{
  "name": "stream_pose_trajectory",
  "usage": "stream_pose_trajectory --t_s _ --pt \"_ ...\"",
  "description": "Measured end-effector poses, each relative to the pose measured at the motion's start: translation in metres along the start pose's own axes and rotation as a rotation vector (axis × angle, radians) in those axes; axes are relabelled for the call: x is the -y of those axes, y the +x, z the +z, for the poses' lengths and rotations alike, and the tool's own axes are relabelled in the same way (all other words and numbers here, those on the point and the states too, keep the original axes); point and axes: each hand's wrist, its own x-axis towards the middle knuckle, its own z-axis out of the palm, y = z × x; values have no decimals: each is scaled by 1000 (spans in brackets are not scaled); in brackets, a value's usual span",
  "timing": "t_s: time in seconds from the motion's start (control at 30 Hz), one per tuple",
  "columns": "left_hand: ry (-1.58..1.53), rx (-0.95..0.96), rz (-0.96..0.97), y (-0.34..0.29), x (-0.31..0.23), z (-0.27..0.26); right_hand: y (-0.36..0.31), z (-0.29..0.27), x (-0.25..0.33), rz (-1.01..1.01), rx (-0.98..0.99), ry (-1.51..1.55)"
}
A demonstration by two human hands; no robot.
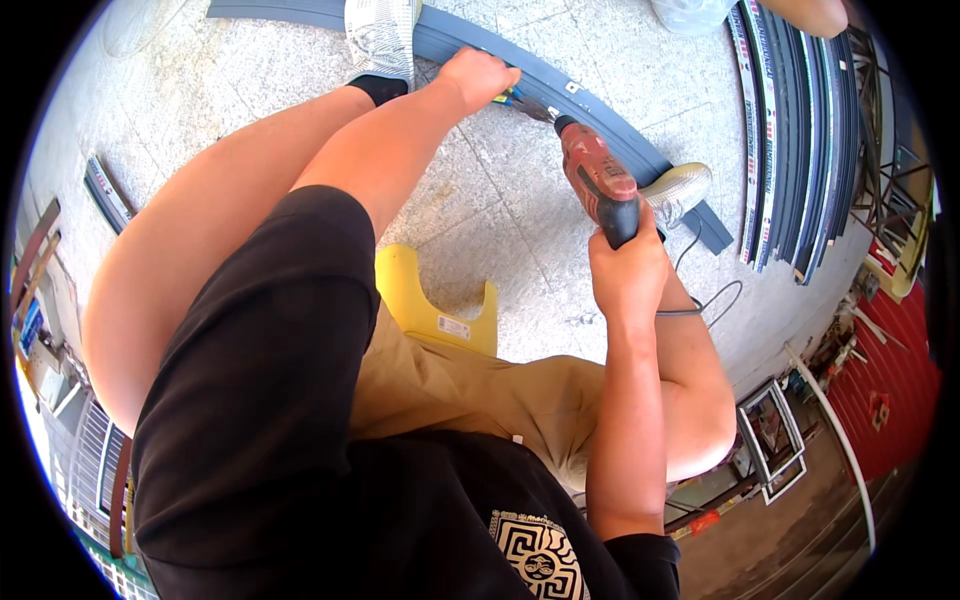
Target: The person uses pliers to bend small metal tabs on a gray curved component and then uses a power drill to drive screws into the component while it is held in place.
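My right hand (630, 268) is wrapped round the black grip of a red corded power drill (598, 172). The drill's chuck points away from me, toward a long grey profile (540, 68) lying on the floor. Beside the chuck are the metal jaws of pliers (533, 106) with blue and yellow handles. My left hand (478, 78) is closed on those handles, over the near edge of the profile. Whether the drill tip touches the profile or the plier jaws I cannot tell. Small light squares dot the profile's face.
My shoes (682, 190) rest on or against the profile near both ends. A yellow plastic stool (440, 310) is under me. Stacked dark profiles (800, 140) lie at the right, near another person's arm (808, 14). The drill's cord (715, 300) loops by my right leg.
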Motion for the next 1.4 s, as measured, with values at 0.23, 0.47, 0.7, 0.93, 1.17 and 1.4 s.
stream_pose_trajectory --t_s 0.23,0.47,0.7,0.93,1.17,1.4 --pt "-57 -8 -5 1 2 0 0 -8 7 65 69 -62" --pt "-38 0 -12 3 0 5 -2 -10 8 80 68 -90" --pt "24 -12 11 -1 -2 -2 -4 -13 5 92 70 -48" --pt "23 -19 7 -4 3 -3 -8 -6 7 71 106 -78" --pt "71 22 83 2 0 -11 -7 -10 -3 66 99 -11" --pt "154 60 37 11 -9 -11 -5 -11 -14 69 123 40"
